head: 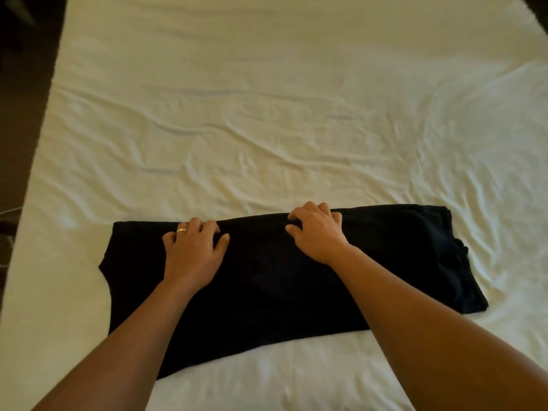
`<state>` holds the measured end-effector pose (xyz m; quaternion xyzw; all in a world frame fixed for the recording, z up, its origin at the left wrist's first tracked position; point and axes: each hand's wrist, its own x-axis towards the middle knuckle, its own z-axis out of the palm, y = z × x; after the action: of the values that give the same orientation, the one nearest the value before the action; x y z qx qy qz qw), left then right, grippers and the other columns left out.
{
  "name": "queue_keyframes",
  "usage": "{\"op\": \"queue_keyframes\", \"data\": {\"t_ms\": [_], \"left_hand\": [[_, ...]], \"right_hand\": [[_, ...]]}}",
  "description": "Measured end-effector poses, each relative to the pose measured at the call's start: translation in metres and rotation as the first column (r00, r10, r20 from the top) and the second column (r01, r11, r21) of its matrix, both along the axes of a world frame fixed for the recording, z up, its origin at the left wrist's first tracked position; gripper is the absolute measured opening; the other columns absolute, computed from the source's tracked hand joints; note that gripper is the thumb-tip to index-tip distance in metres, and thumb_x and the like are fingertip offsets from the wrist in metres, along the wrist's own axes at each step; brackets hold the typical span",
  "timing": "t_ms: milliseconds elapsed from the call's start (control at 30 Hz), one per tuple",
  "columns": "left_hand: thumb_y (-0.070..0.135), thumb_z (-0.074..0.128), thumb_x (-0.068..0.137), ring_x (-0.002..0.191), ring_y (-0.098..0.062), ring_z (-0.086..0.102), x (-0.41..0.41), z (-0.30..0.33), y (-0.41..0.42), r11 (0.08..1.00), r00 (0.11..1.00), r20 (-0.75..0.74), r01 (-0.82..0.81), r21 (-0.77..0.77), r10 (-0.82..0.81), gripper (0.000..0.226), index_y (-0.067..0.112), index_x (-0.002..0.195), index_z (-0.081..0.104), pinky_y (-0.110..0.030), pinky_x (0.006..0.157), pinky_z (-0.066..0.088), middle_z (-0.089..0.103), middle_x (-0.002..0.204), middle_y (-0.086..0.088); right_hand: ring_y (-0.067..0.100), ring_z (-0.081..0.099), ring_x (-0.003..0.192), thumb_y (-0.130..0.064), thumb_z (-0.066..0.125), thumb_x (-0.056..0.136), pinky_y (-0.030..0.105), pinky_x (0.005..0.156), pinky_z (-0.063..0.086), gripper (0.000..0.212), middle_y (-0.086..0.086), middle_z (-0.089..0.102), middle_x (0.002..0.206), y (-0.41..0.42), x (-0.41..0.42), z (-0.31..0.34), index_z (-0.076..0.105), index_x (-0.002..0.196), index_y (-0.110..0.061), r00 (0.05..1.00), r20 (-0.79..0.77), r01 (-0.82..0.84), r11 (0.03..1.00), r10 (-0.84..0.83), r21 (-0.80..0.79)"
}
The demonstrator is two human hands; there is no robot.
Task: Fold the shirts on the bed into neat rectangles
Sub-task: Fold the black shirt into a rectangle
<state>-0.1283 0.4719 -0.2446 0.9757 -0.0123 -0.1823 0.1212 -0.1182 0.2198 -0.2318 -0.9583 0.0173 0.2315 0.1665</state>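
Note:
A black shirt [267,280] lies across the near part of the white bed [267,114] as a long band running left to right, with bunched layers at its right end. My left hand [192,250], which wears a ring, sits on the shirt's far edge left of centre, fingers curled into the fabric. My right hand [318,232] sits on the same far edge at the middle, fingers bent and pinching the cloth. Both forearms reach over the shirt from the near side.
The wrinkled white sheet spreads far beyond the shirt and to the right. The bed's left edge [38,149] drops to a dark floor. No other shirt is in view.

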Motion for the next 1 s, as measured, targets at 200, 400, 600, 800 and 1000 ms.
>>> {"op": "queue_keyframes", "data": {"t_ms": [200,400,600,800,1000], "left_hand": [[0.06,0.03,0.103,0.133,-0.027,0.04,0.019,0.003,0.026,1.0,0.987,-0.159,-0.017,0.003,0.017,0.039,0.031,0.1,0.055,-0.05,0.104,0.019,0.058,0.108,0.012],[0.059,0.033,0.103,0.126,-0.023,0.043,0.027,0.002,0.041,0.994,0.98,-0.193,-0.061,-0.095,0.042,0.036,0.034,0.09,0.056,-0.051,0.108,0.016,0.059,0.086,0.012],[0.052,0.043,0.104,0.12,-0.02,0.045,0.031,0.004,0.057,0.974,0.98,-0.195,-0.077,-0.212,0.035,0.025,0.038,0.097,0.063,-0.05,0.106,0.021,0.059,0.082,0.012],[0.052,0.051,0.1,0.113,-0.016,0.051,0.032,-0.001,0.067,0.961,0.988,-0.139,-0.105,-0.254,0.072,0.018,0.043,0.09,0.061,-0.049,0.101,0.022,0.063,0.081,0.016],[0.052,0.055,0.099,0.12,-0.019,0.045,0.034,0.0,0.082,0.974,0.99,-0.131,-0.076,-0.215,0.049,0.016,0.043,0.092,0.065,-0.048,0.101,0.023,0.06,0.095,0.017]], "right_hand": [[0.021,0.037,0.12,-0.036,0.045,0.104,0.045,0.101,0.024,0.015,-0.007,0.051,0.115,0.002,0.012,-0.008,0.058,0.108,-0.031,0.984,-0.092,0.158,0.986,-0.152,0.06],[0.027,0.041,0.119,-0.03,0.04,0.102,0.048,0.1,0.031,0.026,0.003,0.047,0.121,0.021,0.013,-0.003,0.057,0.118,-0.019,0.996,-0.065,-0.07,0.978,0.058,-0.196],[0.022,0.042,0.122,-0.039,0.042,0.102,0.045,0.105,0.026,0.031,-0.002,0.053,0.127,0.082,0.021,0.008,0.06,0.125,-0.027,0.988,-0.007,-0.153,0.985,0.154,0.075],[0.023,0.038,0.119,-0.036,0.038,0.106,0.045,0.101,0.028,0.024,-0.001,0.048,0.121,0.124,0.025,0.001,0.056,0.119,-0.027,0.982,-0.087,-0.156,0.981,0.166,0.112],[0.02,0.041,0.11,-0.034,0.041,0.105,0.042,0.096,0.028,0.021,-0.003,0.051,0.114,0.13,0.027,-0.002,0.058,0.111,-0.025,0.978,-0.071,-0.187,0.976,0.195,0.107]]}}
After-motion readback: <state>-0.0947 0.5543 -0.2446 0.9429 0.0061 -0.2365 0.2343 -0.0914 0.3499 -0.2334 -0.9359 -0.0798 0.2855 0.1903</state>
